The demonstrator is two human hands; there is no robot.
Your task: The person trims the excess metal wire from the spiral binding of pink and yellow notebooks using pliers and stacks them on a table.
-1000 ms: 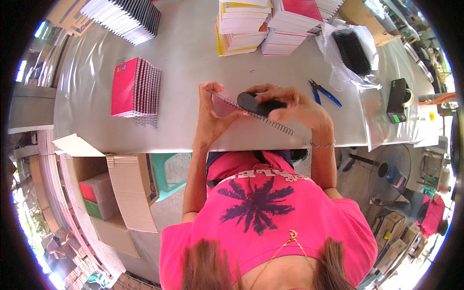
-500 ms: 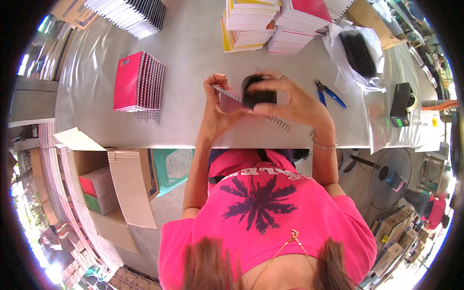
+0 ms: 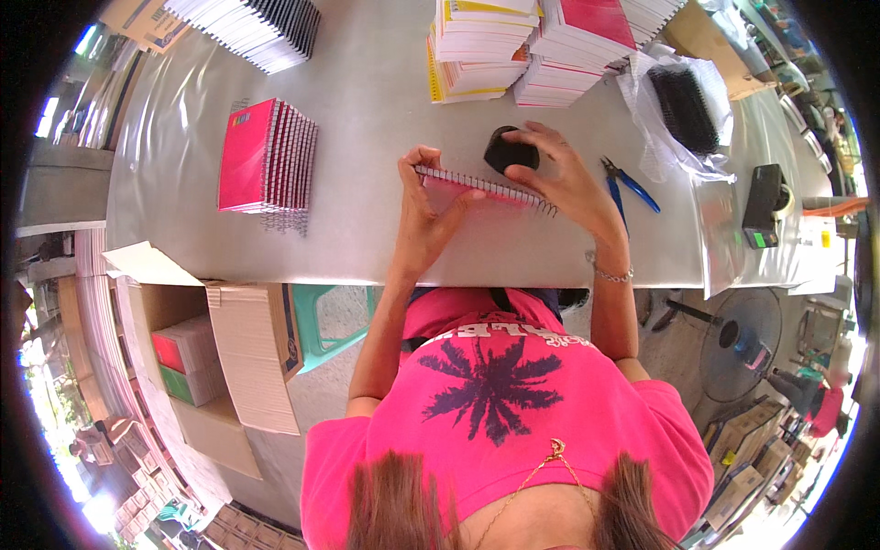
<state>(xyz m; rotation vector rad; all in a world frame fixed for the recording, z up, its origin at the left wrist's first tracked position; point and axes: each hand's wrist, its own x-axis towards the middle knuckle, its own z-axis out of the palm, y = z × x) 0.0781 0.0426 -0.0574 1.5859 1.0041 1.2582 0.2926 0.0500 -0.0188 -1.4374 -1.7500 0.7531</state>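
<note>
My left hand (image 3: 426, 209) grips a small pink notebook (image 3: 472, 190) near its left end. The thumb lies along the cover and the fingertips are at the back edge. A dark spiral wire (image 3: 486, 183) runs through the holes of that edge, and its end sticks out a little at the right. Just behind the notebook, my right hand (image 3: 570, 179) has its fingers and thumb around a rounded black block (image 3: 510, 154). Whether the block touches the table is unclear. Blue-handled cutting pliers (image 3: 632, 188) lie to the right of this hand.
A stack of pink spiral notebooks (image 3: 252, 156) stands at the left. Further back are black-bound books (image 3: 252, 32) and stacks of unbound books (image 3: 481, 41). At the right are loose black coils (image 3: 683, 110) on plastic wrap and a tape dispenser (image 3: 763, 206). An open carton (image 3: 247, 357) stands below the table's front edge.
My right hand and the black block have moved right, off the notebook's edge. The spiral wire now lies along that edge, with less of it sticking out. My left hand keeps hold.
</note>
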